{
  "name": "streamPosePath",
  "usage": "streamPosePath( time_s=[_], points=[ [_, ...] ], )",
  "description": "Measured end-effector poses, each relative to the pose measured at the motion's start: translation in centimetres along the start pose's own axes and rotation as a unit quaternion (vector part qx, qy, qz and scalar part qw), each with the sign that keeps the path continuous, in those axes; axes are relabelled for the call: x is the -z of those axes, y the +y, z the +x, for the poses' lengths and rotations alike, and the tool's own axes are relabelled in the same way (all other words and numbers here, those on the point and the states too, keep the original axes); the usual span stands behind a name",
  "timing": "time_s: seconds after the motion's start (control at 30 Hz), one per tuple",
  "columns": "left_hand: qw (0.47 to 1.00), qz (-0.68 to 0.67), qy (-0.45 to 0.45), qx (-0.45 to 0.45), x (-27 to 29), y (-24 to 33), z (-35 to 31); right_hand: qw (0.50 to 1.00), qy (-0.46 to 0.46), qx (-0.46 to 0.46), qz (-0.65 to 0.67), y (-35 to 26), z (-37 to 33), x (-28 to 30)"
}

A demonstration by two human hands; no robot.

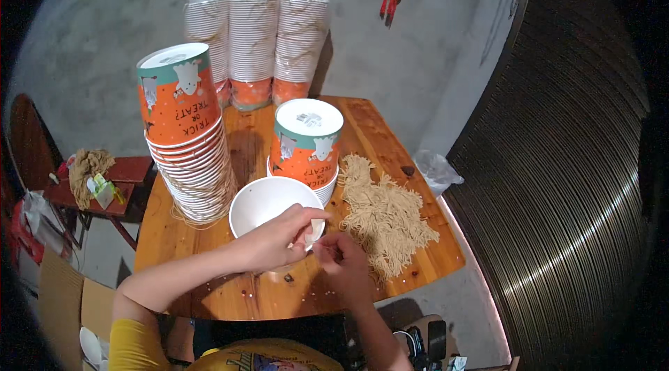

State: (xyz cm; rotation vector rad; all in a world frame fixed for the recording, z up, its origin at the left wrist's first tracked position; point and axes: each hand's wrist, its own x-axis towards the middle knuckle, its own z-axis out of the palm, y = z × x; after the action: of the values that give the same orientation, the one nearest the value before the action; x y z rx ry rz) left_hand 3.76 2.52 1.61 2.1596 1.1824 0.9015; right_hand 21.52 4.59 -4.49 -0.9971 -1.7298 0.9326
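We've got a white, round paper bucket [259, 202] mid-frame, open mouth facing us, over the brown wooden table [219, 298]. Our left hand [280, 237] is gripping its lower-right rim. Our right hand [343, 263] is just beside that, fingers curled, and honestly we can't tell if they're pinching anything. There's a messy pile of thin tan cords [387, 225] right of centre, plus an upside-down stack of orange-and-green printed paper buckets [303, 155] right behind ours.

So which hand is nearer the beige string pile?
Right. The right hand is just left of the string pile; the left hand is farther left, at the open bucket.
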Motion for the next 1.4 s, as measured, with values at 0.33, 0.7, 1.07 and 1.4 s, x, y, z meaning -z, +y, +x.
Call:
streamPosePath(
  time_s=[0.33, 0.7, 1.07, 1.4],
  points=[
    [0.967, -0.163, -0.087, 0.173, 0.6, -1.0, -0.1, 1.0, 0.008, -0.002, 0.003, 0.1, 0.1, -0.5],
    [0.974, -0.14, -0.107, 0.144, 0.9, -1.7, -0.2, 1.0, -0.009, 0.022, 0.0, -0.6, 0.1, -0.5],
    [0.959, 0.244, 0.045, -0.141, -0.3, -0.4, -0.6, 0.999, -0.039, -0.005, -0.022, 0.6, 0.0, -0.2],
    [0.983, -0.094, -0.077, 0.137, 0.2, -1.7, -0.6, 1.0, -0.005, -0.005, -0.02, -0.1, 0.2, -0.6]
  ],
)
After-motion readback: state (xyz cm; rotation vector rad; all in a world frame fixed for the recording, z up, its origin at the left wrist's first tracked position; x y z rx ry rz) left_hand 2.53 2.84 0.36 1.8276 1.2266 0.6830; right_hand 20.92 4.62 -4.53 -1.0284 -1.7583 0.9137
